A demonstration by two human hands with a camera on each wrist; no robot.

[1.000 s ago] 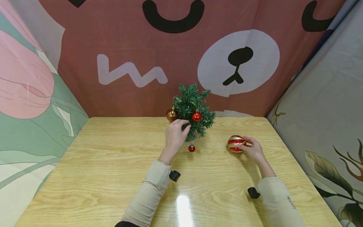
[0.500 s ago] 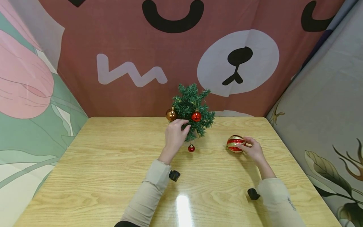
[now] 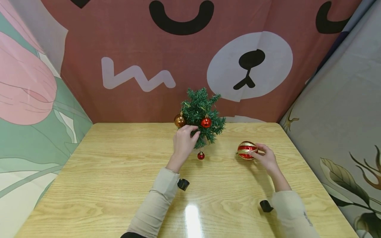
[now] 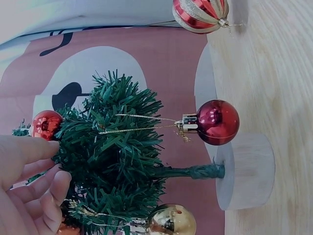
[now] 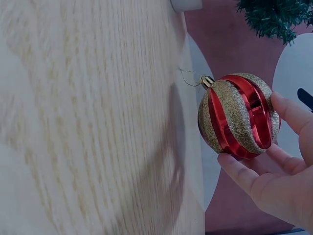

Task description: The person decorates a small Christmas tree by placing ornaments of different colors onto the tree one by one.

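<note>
From the head view I see both arms stretched forward over the desk [image 3: 119, 172]. My left hand [image 3: 184, 142] reaches up to the small green tree [image 3: 202, 114] near the desk's far edge, fingers curled against its lower left branches, just below the gold bauble [image 3: 180, 120]. A red bauble [image 3: 206, 122] hangs at the tree's front and a smaller red one [image 3: 201, 155] dangles low by the trunk. My right hand [image 3: 266, 156] sits well to the right of the tree, fingers wrapped round the red-and-gold striped ornament [image 3: 246, 150], which is at or just above the desk; I cannot tell whether it touches.

The left wrist view shows what the head view hides: the tree's round wooden base [image 4: 247, 171] standing on the desk, the wrapped stem, and the gold thread carrying the low red bauble [image 4: 217, 122]. My left fingers [image 4: 29, 149] lie fairly straight against the needles, touching rather than clearly gripping. The striped ornament [image 4: 200, 14] shows at the top edge.

The right wrist view shows the striped ornament [image 5: 238, 116] pinched between my right fingertips [image 5: 291, 112] and thumb, its gold cap and loop pointing away from the palm, its shadow on the desk.
</note>
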